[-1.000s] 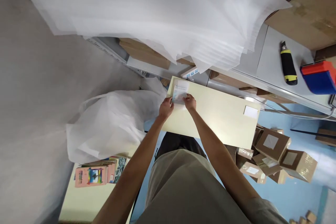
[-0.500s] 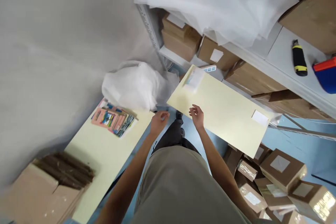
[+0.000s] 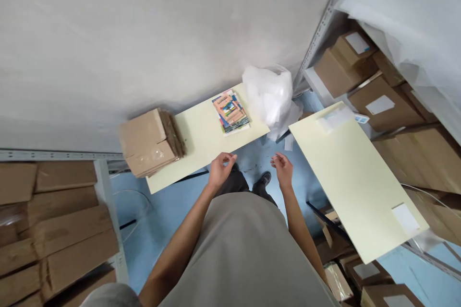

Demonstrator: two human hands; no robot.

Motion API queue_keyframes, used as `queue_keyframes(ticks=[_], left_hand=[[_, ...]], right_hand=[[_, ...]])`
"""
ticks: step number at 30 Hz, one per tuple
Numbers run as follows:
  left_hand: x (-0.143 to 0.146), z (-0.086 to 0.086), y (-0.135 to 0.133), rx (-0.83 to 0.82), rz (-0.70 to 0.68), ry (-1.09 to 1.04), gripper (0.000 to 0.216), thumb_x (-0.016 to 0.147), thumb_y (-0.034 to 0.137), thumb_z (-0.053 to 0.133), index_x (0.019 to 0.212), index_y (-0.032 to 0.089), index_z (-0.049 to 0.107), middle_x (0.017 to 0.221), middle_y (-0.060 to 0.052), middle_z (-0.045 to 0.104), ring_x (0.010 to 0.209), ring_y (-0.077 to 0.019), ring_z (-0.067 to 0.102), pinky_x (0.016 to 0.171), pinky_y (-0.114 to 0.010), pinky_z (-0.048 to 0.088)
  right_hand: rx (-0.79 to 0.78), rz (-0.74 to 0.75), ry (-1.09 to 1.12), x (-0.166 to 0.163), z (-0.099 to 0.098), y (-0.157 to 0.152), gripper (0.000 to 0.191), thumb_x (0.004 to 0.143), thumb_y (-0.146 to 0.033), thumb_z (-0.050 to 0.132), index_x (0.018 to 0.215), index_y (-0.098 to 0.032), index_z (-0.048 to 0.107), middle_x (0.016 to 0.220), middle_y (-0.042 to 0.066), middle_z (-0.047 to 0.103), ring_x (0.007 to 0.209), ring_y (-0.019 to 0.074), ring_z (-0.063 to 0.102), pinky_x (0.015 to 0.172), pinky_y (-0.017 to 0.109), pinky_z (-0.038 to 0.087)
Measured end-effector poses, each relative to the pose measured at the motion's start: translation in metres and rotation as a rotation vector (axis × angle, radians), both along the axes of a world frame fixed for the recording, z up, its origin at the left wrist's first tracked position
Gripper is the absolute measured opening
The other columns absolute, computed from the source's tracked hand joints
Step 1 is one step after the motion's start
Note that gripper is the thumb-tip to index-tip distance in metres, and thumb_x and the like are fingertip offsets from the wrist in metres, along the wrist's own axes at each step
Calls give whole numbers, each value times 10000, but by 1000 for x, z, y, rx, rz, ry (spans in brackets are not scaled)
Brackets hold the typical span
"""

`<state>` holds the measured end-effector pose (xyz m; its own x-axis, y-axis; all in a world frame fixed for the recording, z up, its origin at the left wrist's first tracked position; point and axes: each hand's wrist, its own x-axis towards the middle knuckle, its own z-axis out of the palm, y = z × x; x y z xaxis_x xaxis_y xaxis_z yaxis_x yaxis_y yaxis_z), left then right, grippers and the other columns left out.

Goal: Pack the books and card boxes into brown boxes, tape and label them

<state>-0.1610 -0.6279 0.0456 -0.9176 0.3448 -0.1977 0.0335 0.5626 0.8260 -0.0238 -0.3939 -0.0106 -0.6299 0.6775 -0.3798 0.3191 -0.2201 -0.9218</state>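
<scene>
My left hand (image 3: 220, 171) hovers in front of the far table's front edge, its fingers loosely curled and holding nothing. My right hand (image 3: 284, 170), also bare of any object, hangs over the gap between two pale yellow tables with its fingers slightly apart. Closest to my left hand is the far table (image 3: 198, 127), which carries a small stack of books (image 3: 230, 111) with a colourful orange cover on top. The right-hand table (image 3: 349, 172) lies beside my right hand, with a clear plastic packet (image 3: 334, 117) near its far end and a white card (image 3: 406, 218) near its close end.
Folded cardboard (image 3: 147, 141) is piled on the far table's left end, and a bundle of white plastic (image 3: 268, 98) sits at its right end. Shelves with cardboard boxes (image 3: 77, 230) stand at left. More boxes (image 3: 387, 105) fill shelving at right, beneath white sheeting (image 3: 414, 24).
My view and body have turned left, so the far table with the books now lies ahead and the left shelves have come into view. Both hands stay raised, holding nothing.
</scene>
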Motion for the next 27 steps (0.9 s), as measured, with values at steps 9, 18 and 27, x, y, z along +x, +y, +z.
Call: queue_keyframes(ticks=[9,18,27], left_hand=[[-83,-30,-178,-340,119,208,314,1011,379,701,1288,232,705,1443,-174,714,1450,-363,648,1288,-549,510],[-166,-71,-324,-586,-173,208,1212,765,373,961,1777,167,327,1885,-314,175,1766,-547,107,1389,-765,156],[-178,-69,-369,-434,-340,258,976,832,274,772,1746,143,458,1846,-225,375,1741,-500,274,1428,-686,199]], right_hand=[[84,166,29,-83,18,-113,618,909,-741,731,1224,-211,772,1086,126,844,954,291,831,906,482,715],[81,314,77,-176,41,-276,574,939,-729,724,1192,-216,777,1067,110,844,918,251,826,862,413,703],[68,361,76,-192,47,-347,609,913,-754,762,1178,-205,788,1063,116,851,917,252,828,873,409,695]])
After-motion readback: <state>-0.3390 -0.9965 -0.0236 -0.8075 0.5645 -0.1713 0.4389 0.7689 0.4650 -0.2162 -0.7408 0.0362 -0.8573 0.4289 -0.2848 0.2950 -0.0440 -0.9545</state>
